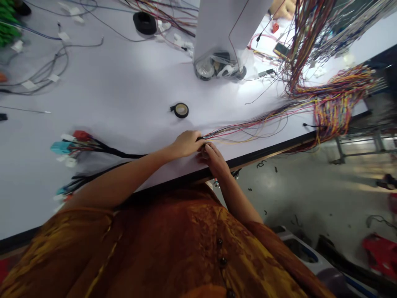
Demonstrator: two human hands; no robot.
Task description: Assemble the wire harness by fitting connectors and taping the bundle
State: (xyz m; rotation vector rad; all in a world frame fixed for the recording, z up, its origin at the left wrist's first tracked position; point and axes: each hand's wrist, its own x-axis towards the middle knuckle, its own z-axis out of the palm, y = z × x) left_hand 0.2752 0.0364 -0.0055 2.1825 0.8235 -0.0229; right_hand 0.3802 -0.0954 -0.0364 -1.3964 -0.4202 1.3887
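My left hand (187, 143) is closed round a wire harness (124, 155) near the table's front edge. Left of it the harness is a black-taped trunk ending in red, white and light blue connectors (82, 135). To the right the loose coloured wires (245, 125) fan out untaped. My right hand (214, 159) meets the left at the point where the taping ends. Its fingers are bent together there, and what lies between them is hidden. A roll of black tape (181, 110) lies on the table just beyond my hands.
A white post (228, 29) stands on the table with tape rolls in clear plastic (217, 66) at its foot. Thick wire bundles (335, 99) hang over the right edge. Another black roll (144, 22) and grey cables (46, 74) lie farther back. Another person's hand (283, 8) shows at the top.
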